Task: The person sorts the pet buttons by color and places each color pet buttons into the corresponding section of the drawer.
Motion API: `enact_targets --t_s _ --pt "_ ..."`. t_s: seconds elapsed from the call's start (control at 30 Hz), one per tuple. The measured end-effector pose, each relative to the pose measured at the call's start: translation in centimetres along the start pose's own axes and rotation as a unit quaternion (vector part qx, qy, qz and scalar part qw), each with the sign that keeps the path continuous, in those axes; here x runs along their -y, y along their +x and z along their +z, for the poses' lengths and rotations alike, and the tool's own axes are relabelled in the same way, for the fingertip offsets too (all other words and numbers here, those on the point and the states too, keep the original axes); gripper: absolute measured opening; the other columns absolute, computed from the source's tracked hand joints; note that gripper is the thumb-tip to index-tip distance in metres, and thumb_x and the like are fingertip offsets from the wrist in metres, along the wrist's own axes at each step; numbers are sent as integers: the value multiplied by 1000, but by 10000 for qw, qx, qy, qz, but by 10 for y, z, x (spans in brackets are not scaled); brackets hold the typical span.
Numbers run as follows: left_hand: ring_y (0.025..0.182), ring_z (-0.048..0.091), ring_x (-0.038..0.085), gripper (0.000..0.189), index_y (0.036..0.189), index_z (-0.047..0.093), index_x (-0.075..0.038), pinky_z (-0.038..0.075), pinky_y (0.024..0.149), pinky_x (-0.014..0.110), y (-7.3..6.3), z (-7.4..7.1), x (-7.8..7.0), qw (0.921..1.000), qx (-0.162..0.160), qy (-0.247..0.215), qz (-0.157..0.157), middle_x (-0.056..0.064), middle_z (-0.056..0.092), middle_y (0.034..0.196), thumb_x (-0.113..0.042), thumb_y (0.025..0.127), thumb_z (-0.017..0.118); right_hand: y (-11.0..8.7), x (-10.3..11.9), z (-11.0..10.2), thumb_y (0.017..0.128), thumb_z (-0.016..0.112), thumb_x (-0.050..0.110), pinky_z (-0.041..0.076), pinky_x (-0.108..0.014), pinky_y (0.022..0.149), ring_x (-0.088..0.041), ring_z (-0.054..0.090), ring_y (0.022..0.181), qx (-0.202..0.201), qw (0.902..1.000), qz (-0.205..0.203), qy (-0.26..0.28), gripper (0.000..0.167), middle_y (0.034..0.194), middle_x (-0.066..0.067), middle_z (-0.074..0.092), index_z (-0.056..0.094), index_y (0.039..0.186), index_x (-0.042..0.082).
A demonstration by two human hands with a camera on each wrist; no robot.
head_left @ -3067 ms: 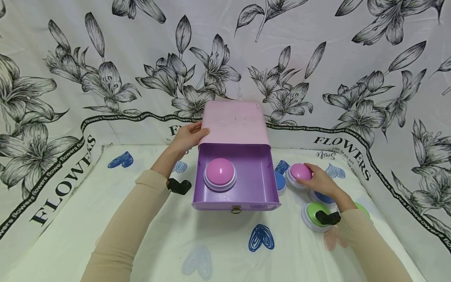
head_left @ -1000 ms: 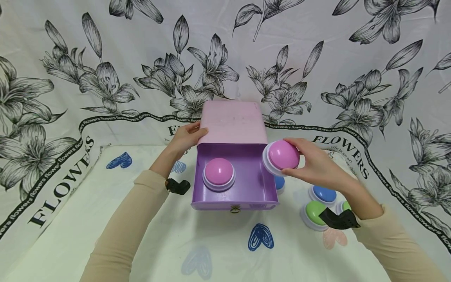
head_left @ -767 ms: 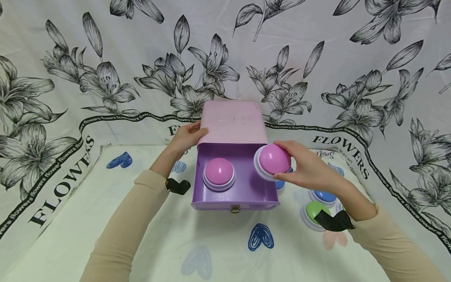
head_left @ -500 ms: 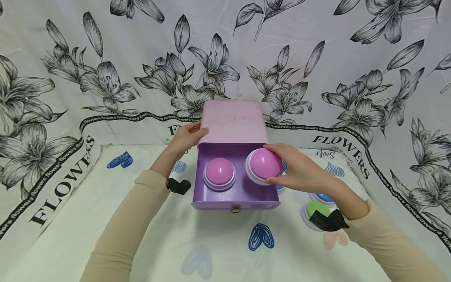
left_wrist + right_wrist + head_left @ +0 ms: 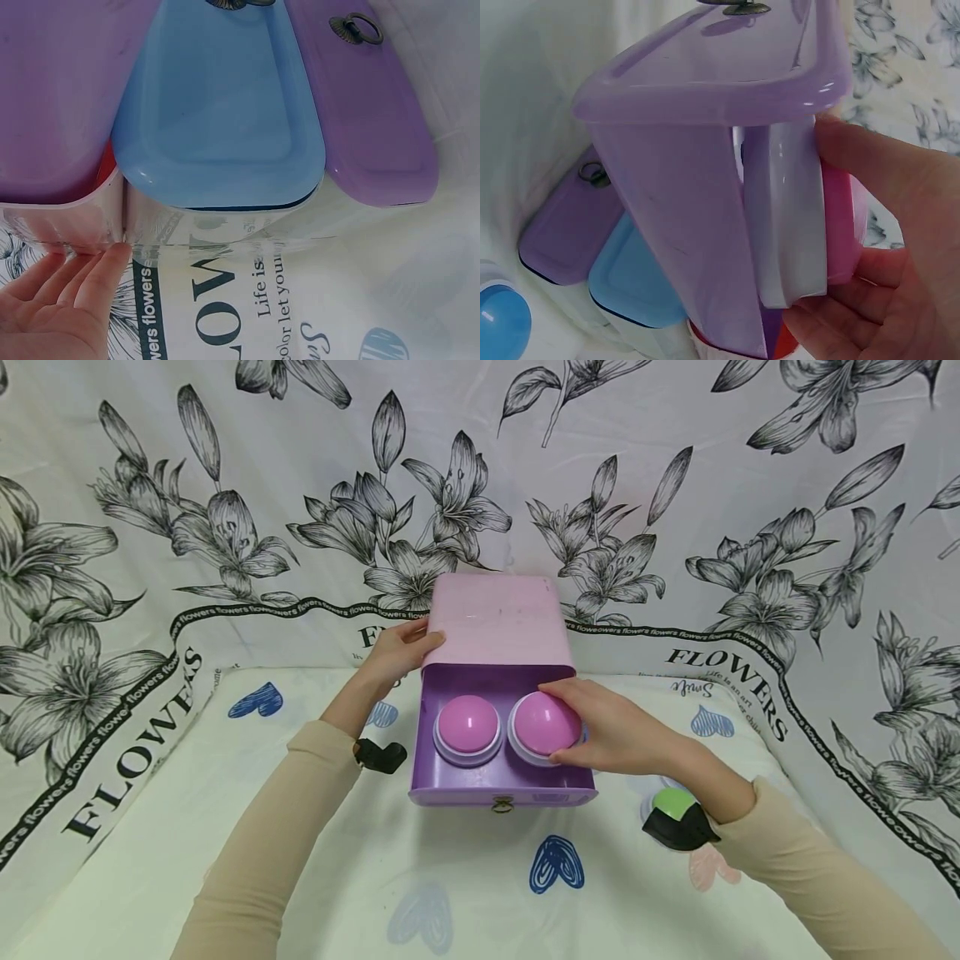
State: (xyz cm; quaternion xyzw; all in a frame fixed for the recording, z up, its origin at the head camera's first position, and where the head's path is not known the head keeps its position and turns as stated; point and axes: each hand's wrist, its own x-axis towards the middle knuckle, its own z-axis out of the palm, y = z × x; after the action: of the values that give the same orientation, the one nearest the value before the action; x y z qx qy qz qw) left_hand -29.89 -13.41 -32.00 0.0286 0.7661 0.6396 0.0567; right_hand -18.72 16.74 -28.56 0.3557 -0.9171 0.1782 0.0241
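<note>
In the head view, the right hand [image 5: 622,731] grasps a round pink-domed button with a white, apparently plastic base [image 5: 546,725], in the right half of a glossy purple drawer [image 5: 450,783], just right of a matching pink-domed button [image 5: 468,727]. Whether it touches the drawer floor, I cannot tell. The left hand [image 5: 397,656] rests fairly straight fingers against the left side of the pale pink casing [image 5: 498,618].

Left wrist view: those fingertips touch the casing beside a blue rounded drawer front [image 5: 225,105].

Right wrist view: thumb and fingers span the button. It looks light, stiff and slick; the base rim should grip surest.
</note>
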Motion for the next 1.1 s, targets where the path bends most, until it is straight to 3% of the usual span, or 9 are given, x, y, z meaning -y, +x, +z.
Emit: enact_targets --t_s 0.37,0.7,1.1 --pt "118 52 28 63 143 32 -6 44 99 36 -16 1 -19 9999 95 -8 -137 14 44 139 -25 89 60 5 2 9 67 81 35 51 -35 89 -22 54 108 97 9989 -211 -401 78 122 -10 54 48 129 2" --pt "116 54 24 65 142 35 -11 46 97 34 0 0 -1 10000 -14 -32 -65 10 47 138 -31 87 63 7 1 13 67 80 37 52 -36 87 -23 55 105 56 9966 -414 -712 76 119 -11 55 50 127 1" --pt "117 53 25 65 143 34 -10 47 96 34 0 0 -1 9999 50 -108 -4 10 45 139 -30 88 62 9 -2 15 69 79 36 51 -37 88 -24 55 106 213 9960 -394 -770 76 120 -12 55 48 129 0"
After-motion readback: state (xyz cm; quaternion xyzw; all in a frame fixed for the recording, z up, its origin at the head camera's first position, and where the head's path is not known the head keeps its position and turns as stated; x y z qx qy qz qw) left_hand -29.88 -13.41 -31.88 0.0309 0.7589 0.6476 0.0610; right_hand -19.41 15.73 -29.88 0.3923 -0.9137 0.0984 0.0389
